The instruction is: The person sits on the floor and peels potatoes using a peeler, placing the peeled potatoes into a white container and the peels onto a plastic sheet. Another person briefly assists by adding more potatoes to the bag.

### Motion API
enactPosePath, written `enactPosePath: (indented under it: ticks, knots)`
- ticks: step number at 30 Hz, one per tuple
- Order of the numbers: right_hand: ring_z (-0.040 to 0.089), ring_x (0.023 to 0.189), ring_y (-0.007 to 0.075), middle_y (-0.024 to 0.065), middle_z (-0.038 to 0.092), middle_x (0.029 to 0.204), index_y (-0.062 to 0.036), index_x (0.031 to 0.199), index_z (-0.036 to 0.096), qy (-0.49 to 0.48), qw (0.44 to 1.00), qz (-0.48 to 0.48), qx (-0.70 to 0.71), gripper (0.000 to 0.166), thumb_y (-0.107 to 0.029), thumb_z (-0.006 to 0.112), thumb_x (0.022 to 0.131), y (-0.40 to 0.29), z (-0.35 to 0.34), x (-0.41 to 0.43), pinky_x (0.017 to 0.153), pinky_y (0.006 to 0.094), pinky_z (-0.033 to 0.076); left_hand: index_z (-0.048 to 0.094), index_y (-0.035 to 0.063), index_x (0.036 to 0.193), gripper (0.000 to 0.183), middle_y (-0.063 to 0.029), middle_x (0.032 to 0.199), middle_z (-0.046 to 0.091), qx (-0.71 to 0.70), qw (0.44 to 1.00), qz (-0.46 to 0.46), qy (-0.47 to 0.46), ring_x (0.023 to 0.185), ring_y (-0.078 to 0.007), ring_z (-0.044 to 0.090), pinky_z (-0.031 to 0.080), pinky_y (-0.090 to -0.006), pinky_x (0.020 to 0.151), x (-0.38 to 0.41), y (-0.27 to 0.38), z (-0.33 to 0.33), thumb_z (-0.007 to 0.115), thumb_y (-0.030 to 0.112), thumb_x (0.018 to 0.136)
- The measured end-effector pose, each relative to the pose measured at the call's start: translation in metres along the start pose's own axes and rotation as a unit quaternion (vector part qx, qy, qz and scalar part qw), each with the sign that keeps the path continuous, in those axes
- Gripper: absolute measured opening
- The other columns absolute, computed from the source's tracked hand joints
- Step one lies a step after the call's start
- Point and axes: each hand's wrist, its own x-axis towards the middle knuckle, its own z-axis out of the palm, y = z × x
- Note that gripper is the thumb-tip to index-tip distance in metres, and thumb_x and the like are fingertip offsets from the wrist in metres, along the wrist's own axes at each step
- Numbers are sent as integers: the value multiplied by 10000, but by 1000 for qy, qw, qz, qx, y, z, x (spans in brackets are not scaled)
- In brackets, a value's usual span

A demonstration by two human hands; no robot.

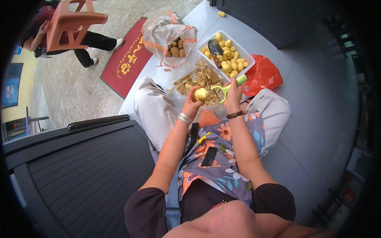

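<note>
My left hand [192,102] holds a peeled yellow potato [201,94] over a heap of brown peelings [205,76] on a clear plastic sheet. In my right hand [233,95] is a green Y-shaped peeler [225,90], its head close to the potato but apart from it. Beyond the peelings stands a white plastic tub [250,59] of peeled potatoes. A cleaver [215,49] with a wooden handle rests on the potatoes in it. Left of the tub, an open woven sack [166,32] holds unpeeled potatoes [175,50].
A red plastic bag [265,76] lies right of the tub. One potato [221,14] is on the floor near a dark panel. A red doormat [126,59] lies at left; a person [38,35] there carries an orange plastic stool [70,26]. A dark slatted door [86,166] is at lower left.
</note>
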Motion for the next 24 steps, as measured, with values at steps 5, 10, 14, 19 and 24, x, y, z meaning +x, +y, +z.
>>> enactPosePath:
  ticks: [5, 10, 14, 19, 24]
  knots:
    - [481, 509, 116, 39, 520, 583, 5, 690, 501, -53, 982, -98, -156, 271, -236, 513, 814, 7, 14, -10, 475, 262, 382, 397, 144, 1125, 587, -37, 969, 508, 43, 999, 11, -7, 834, -162, 528, 454, -259, 666, 1, -8, -2, 515, -135, 621]
    - [509, 538, 140, 64, 527, 608, 23, 725, 491, 98, 935, -229, -254, 273, -233, 511, 819, 9, 4, 12, 493, 287, 393, 364, 161, 1127, 589, -41, 984, 502, -33, 998, -42, -27, 826, -183, 532, 460, -275, 675, -2, -7, 3, 535, -94, 625]
    - [479, 519, 122, 42, 500, 612, -2, 801, 466, 59, 996, -70, -24, 243, -240, 498, 838, 1, -3, 8, 479, 236, 378, 381, 172, 1145, 545, -14, 1016, 503, -171, 981, -92, -17, 919, -166, 498, 426, -352, 777, -4, 1, 10, 579, 72, 648]
    - [510, 550, 248, 106, 548, 607, -18, 718, 541, -37, 901, -273, -336, 224, -230, 561, 789, -3, 1, -6, 541, 323, 411, 422, 144, 1129, 464, 1, 1030, 508, -210, 973, -80, -48, 917, -143, 487, 408, -300, 781, 3, -8, -8, 584, 121, 696]
    - [506, 736, 264, 64, 569, 728, -75, 789, 555, -165, 696, -399, -573, 135, -194, 590, 737, -14, 14, -20, 658, 375, 420, 398, 115, 1060, 425, -49, 989, 501, -226, 969, -96, 11, 927, -199, 501, 429, -360, 812, 6, -13, -15, 533, 4, 673]
